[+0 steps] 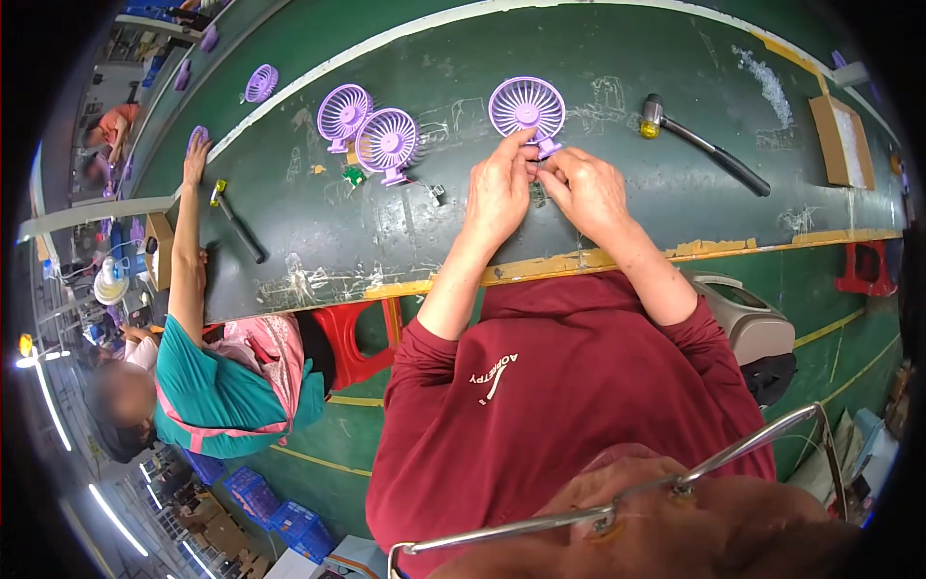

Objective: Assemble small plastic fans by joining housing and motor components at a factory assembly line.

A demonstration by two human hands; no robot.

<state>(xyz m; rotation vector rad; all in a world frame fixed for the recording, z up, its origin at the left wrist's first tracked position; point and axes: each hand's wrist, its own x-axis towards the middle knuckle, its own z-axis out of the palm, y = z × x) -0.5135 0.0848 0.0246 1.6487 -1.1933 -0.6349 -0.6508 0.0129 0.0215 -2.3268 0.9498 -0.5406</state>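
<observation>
A purple fan head [527, 104] with a round grille and a short neck lies on the dark green bench in front of me. My left hand [500, 191] is closed, its index finger reaching to the grille's lower edge. My right hand [585, 189] is closed too, thumb and fingers pinched just below the fan's neck. The fingertips of both hands meet there, and whatever small part lies between them is hidden. To the left rest two more purple fan heads, one [388, 141] nearer me and one [344, 112] behind it, close together.
A black-handled mallet [714, 154] lies right of my hands, near an open cardboard box [841, 142] and clear plastic bits [765, 85]. A green circuit board [354, 176] sits by the paired fans. Left, a co-worker's arm [188, 251] reaches across beside a second mallet [236, 222].
</observation>
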